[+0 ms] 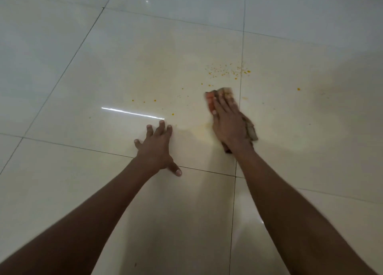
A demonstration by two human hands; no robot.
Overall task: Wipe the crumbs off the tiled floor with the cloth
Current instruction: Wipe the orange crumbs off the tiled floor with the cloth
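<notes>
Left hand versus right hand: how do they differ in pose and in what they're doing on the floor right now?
The left hand lies bare on the tile with fingers spread, apparently bracing; the right hand presses flat on the cloth with fingers together. The left hand sits nearer the person, by a grout line; the right hand reaches farther, toward the orange crumbs. Both are palm-down on the tiled floor.

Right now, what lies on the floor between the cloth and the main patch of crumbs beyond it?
In the head view, only bare tile and a few stray orange specks separate the cloth from the dense crumb patch.
</notes>
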